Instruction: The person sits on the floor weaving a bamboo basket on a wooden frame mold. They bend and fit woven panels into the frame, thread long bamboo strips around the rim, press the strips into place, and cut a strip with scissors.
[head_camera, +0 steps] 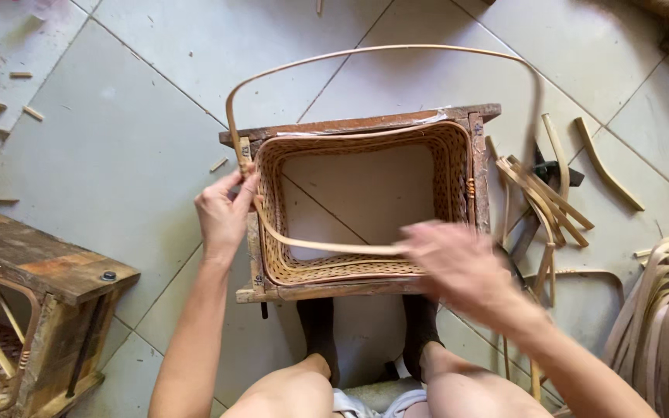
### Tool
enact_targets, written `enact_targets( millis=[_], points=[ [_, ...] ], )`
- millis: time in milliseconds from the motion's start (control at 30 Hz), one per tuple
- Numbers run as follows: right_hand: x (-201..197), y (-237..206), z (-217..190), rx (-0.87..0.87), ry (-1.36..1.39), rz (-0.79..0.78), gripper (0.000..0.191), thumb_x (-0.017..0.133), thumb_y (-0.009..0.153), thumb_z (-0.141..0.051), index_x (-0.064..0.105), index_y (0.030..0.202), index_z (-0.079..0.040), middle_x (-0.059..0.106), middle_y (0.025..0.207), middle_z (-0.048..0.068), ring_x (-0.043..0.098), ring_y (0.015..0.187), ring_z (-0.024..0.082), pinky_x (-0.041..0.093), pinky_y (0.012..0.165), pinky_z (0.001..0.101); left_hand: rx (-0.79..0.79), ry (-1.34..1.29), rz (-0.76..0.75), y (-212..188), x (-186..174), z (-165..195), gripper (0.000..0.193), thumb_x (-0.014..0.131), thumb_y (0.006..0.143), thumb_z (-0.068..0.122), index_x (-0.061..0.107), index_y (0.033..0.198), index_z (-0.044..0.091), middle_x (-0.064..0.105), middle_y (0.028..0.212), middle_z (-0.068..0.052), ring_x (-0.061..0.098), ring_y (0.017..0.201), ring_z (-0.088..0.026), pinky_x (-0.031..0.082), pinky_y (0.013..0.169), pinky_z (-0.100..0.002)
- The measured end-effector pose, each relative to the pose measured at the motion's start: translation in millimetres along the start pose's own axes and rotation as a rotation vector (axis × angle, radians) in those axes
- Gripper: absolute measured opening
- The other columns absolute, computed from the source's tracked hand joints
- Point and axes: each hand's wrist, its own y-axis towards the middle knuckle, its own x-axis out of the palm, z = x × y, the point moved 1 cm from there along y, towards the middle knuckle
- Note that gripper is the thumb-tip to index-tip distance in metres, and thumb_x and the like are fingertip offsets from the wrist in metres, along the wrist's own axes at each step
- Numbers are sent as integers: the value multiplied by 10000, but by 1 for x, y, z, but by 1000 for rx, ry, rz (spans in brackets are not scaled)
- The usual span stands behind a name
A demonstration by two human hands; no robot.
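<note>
A pale tiled floor point(141, 155) fills the view, and on it, just ahead of the person's knees, stands a square wooden frame point(365, 122) that serves as the landmark. Inside the frame sits a woven basket point(458, 162) with no bottom, so the tiles show through its middle. To the frame's left, well apart, stands a second wooden frame point(40, 267) with weaving in it. To the frame's right lie loose bent strips point(540, 197), and farther right a larger bundle of strips point(663, 325).

A long cane point(381, 49) arches from the frame's left edge, up over its far side, and down toward its right side. Its other stretch runs across the basket's near part, its long axis going left to right.

The left hand point(224, 213) rests at the frame's left edge, fingers pinched together on the cane where it meets the basket rim. The right hand point(458, 267) is blurred at the frame's near right corner, by the cane's lower end; whether it is clamped on it cannot be told. The left hand is the one plainly on the cane.
</note>
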Motion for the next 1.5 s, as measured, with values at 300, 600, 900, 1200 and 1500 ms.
enact_targets(
  millis=[300,600,900,1200,1500],
  points=[
    [33,43,-40,-56,78,-374,855,639,743,-5,402,1547,-173,590,983,99,658,739,267,579,631,396,-29,-68,-107,-17,-27,-12,439,578,1069,258,535,1489,139,769,1084,-45,752,966,-158,622,891,-303],
    [57,21,-51,116,113,-502,829,601,824,18,382,1560,-295,649,1029,72,681,678,282,567,549,422,508,258,132,-113,-19,-22,275,719,943,127,692,1213,86,713,1203,-83,697,1064,-277,565,938,-395],
    [14,32,-57,-95,-198,-560,816,598,816,-40,347,1582,-166,585,963,81,662,797,228,580,697,368,73,-65,14,-49,-16,-20,379,722,960,172,670,1300,13,753,1043,-91,760,818,-137,616,698,-278],
    [-45,32,-49,-186,-456,-375,728,607,821,-117,410,1522,-100,604,924,43,616,756,179,560,648,309,-85,-413,-105,-34,12,-10,262,657,989,122,638,1198,-36,738,1009,-78,731,824,-112,622,715,-251],
    [-133,31,-8,-160,-379,-470,893,666,741,-48,439,1566,-299,668,947,-2,650,810,187,585,629,299,959,349,196,-51,-18,36,451,628,1072,78,432,1476,112,525,1424,-191,510,1363,-319,435,1170,-446]
  ],
)
